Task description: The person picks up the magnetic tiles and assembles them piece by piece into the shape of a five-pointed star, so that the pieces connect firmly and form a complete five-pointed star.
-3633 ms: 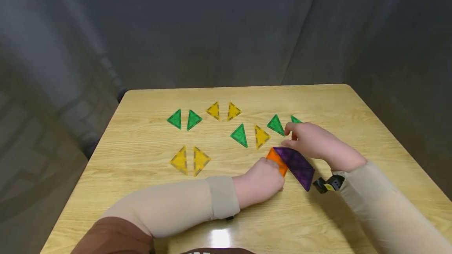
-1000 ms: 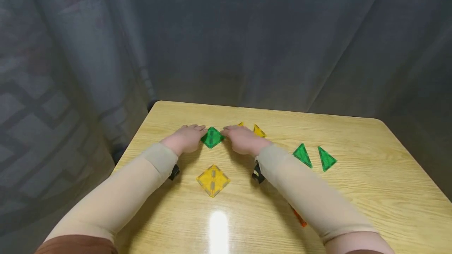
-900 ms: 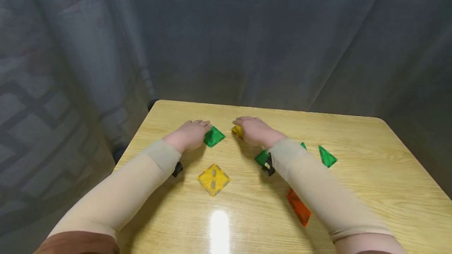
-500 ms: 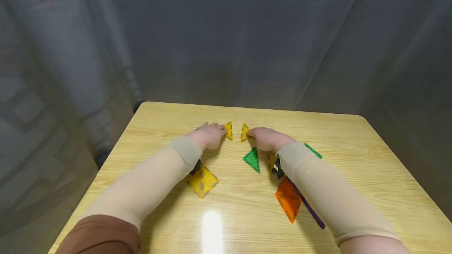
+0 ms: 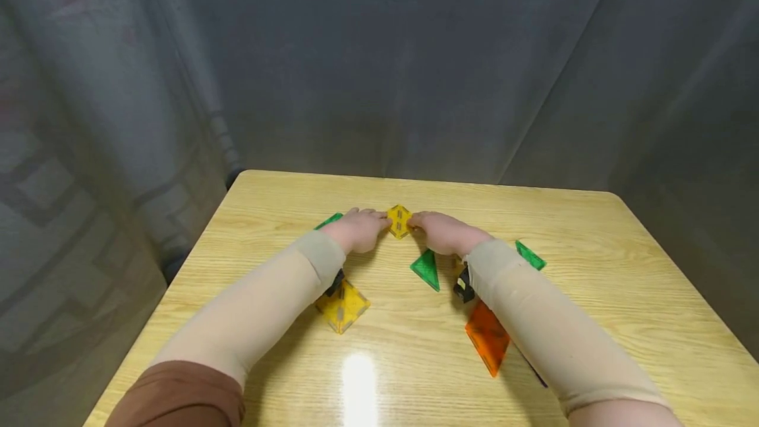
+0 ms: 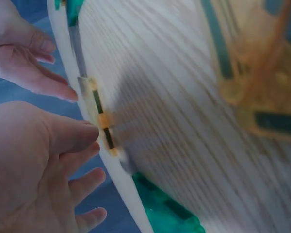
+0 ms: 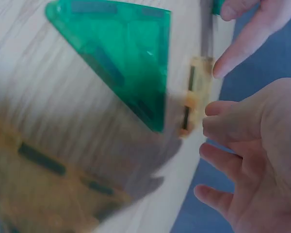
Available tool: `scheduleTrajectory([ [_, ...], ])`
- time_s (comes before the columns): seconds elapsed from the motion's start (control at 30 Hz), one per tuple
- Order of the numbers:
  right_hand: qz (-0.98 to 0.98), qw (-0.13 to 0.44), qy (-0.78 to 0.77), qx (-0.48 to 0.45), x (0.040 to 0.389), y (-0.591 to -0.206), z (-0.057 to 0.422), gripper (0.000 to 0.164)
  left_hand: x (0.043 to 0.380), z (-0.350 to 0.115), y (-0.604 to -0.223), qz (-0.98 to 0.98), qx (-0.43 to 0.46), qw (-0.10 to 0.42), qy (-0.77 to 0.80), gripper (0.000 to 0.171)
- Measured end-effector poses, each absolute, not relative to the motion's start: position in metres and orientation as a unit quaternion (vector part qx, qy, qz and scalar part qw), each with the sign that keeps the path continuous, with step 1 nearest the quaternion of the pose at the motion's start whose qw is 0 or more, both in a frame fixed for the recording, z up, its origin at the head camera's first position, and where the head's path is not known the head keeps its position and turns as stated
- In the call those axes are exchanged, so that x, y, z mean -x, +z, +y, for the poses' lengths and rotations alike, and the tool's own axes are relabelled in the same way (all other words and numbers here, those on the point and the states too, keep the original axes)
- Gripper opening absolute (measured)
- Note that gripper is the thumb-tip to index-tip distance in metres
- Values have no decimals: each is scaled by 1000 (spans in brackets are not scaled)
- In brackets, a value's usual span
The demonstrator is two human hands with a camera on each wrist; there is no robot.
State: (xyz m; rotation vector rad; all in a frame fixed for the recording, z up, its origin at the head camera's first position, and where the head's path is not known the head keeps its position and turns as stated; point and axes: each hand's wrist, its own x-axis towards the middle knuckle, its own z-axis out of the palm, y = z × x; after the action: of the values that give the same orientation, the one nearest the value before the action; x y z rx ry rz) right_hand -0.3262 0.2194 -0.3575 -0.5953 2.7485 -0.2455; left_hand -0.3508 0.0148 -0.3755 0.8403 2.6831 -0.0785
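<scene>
Head view is showing the left hand (image 5: 359,230) and right hand (image 5: 443,233) loosely extended, gripping nothing, apparently pressing two yellow triangles (image 5: 400,221) together near the worktop (image 5: 415,361) far edge; joining done, the next move is probably calling for easing away.

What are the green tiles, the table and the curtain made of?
Green tiles: probably plastic, glossy and see-through, because darker strips show through the colour.
Table: looks like wood, or a wood-patterned top, smooth and shiny; it has grain lines and a bright reflection.
Curtain: seems to be dull cloth, as it hangs in folds.
</scene>
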Motion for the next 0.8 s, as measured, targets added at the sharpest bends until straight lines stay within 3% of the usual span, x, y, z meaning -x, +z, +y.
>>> scheduleTrajectory([
  [0.2, 966, 165, -113, 165, 307, -333, 251, 50, 330, 19, -362, 928, -343, 142, -24, 62],
  [0.37, 963, 168, -75, 198, 271, -320, 277, 52, 296, 24, -352, 906, -395, 140, -56, 61],
  [0.57, 954, 179, -69, 231, 234, -330, 287, 47, 271, 30, -354, 891, -420, 144, -96, 65],
  [0.8, 958, 185, -65, 208, 223, -345, 282, 46, 270, 35, -364, 891, -416, 153, -102, 62],
])
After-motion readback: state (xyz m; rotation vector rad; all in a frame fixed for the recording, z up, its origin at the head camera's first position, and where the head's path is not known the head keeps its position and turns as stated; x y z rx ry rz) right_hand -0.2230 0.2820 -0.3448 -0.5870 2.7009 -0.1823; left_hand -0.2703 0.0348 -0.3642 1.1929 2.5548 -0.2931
